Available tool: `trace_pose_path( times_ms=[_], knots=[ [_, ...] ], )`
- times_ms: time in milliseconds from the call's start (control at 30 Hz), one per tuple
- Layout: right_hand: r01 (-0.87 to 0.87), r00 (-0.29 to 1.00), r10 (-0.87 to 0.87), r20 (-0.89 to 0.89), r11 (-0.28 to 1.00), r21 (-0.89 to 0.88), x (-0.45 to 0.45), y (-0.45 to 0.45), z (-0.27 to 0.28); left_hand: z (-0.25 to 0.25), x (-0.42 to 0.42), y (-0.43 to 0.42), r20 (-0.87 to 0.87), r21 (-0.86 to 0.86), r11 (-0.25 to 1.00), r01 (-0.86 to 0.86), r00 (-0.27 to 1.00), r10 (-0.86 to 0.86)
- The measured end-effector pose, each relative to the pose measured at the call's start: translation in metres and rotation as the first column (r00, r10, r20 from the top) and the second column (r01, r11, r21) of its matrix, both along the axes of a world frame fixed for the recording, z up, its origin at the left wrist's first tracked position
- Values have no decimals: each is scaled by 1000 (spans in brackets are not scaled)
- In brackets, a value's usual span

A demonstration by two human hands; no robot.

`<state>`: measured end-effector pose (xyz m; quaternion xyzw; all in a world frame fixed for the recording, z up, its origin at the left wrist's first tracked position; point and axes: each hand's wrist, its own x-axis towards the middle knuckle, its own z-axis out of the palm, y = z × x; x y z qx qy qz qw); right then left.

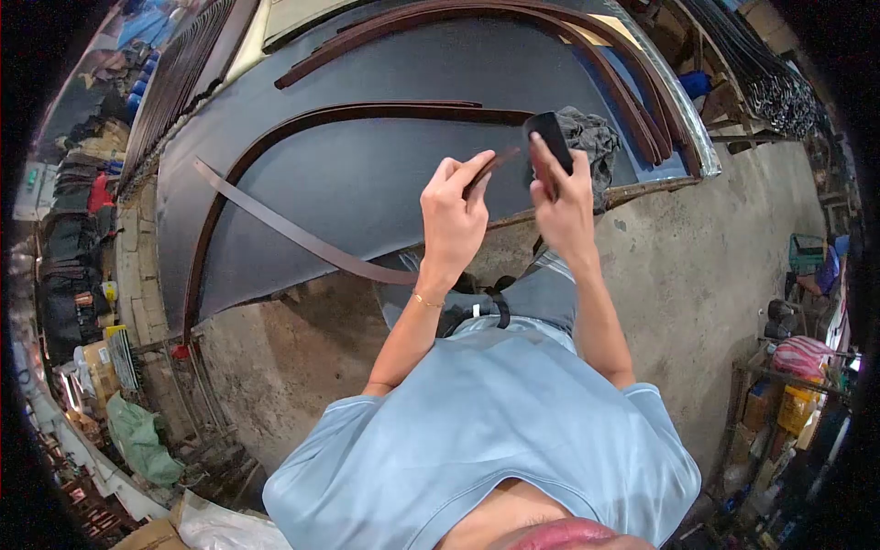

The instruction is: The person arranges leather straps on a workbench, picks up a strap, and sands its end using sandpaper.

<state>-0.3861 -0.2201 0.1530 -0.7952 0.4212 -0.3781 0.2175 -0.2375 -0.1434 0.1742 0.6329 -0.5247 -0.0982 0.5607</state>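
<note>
My left hand is closed on a brown leather belt strap. The strap's end pokes out past my fingers toward the right, and its long part passes behind my wrist and onto the dark tabletop. My right hand grips a flat black rectangular block, whose exact kind I cannot make out. Only a small gap separates the block from the strap's end. Just beyond my right hand, a crumpled grey cloth lies at the table's edge.
Another brown strap curves across the table. Several more straps arc along its far side. Bundles of dark straps hang at the left. Concrete floor lies to the right, with a cluttered shelf beyond.
</note>
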Motion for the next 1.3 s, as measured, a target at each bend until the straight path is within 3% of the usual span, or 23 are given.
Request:
trace_pose_path(
  times_ms=[33, 100, 133, 200, 300, 367, 433, 500, 567, 633, 667, 733, 833, 900, 1000, 1033, 1100, 1167, 1200, 1300],
  knots=[
    [-30, 991, 13, 130, 991, 128, -4, -5, 1, 2, 1, 0, -32, 11, 1000, 3, 999, -3],
    [-34, 984, 45, 175, 998, -61, -7, 3, 5, -1, 2, -3, -34, -17, 1000, 2, 999, -3],
    [-40, 983, 50, 177, 997, -60, -6, 14, 9, -4, 2, -2, -38, -35, 999, 7, 999, -9],
    [-220, 975, 221, -17, 959, -177, 0, 36, 19, -2, 0, 2, -20, -55, 998, 34, 999, -36],
    [-66, 996, 72, 45, 989, -130, 6, 24, 6, -2, 0, -1, 12, 0, 1000, 2, 1000, -2],
    [-83, 991, 88, 103, 995, -47, 9, 22, 8, -2, 1, 0, 34, 36, 999, -18, 999, 17],
    [-157, 979, 179, 100, 968, -195, 11, 28, 11, -3, -6, -1, -65, -51, 999, 18, 998, -21],
    [-166, 978, 187, 88, 964, -209, 8, 21, 12, -3, -6, -1, -31, -48, 999, 14, 999, -16],
    [-56, 993, 67, 94, 992, -111, 4, 7, 11, 2, -11, 3, -9, -44, 999, -8, 1000, 8],
    [-52, 995, 66, 81, 985, -162, 3, 7, 15, 10, -16, 8, -155, 15, 999, 35, 987, -32],
    [-80, 988, 101, 115, 981, -175, 1, 13, 18, 5, -15, 5, -133, -119, 993, -9, 991, -7],
    [-70, 982, 102, 157, 977, -199, -3, 14, 23, 10, -8, 3, -141, -89, 996, -23, 990, 10],
    [10, 951, -12, 309, 1000, 8, -8, 7, 28, 11, -4, 1, -165, -68, 996, -56, 985, 45],
    [-17, 937, 17, 348, 1000, -2, -8, 9, 27, 9, -7, 3, -279, 18, 999, -31, 960, 35],
    [-36, 997, 58, 59, 944, -327, -9, 10, 25, 9, -9, 2, -264, -42, 999, 1, 964, -12],
    [-35, 997, 58, 60, 944, -328, -9, 12, 27, 8, -9, 1, -264, -44, 999, 2, 965, -13],
    [-246, 935, 297, 195, 937, -249, -5, 19, 32, 6, -7, 2, -52, -68, 998, 6, 999, -9],
    [-310, 950, 300, -86, 876, -368, 3, 25, 27, 12, -9, 6, 27, -94, 995, 31, 999, -29],
    [-319, 947, 299, -114, 861, -396, 3, 22, 23, 15, -9, 6, 111, -123, 991, 57, 993, -43],
    [-233, 972, 231, -47, 911, -341, 3, 1, 26, 18, -9, 7, -6, -58, 998, 37, 999, -37]
  ],
)
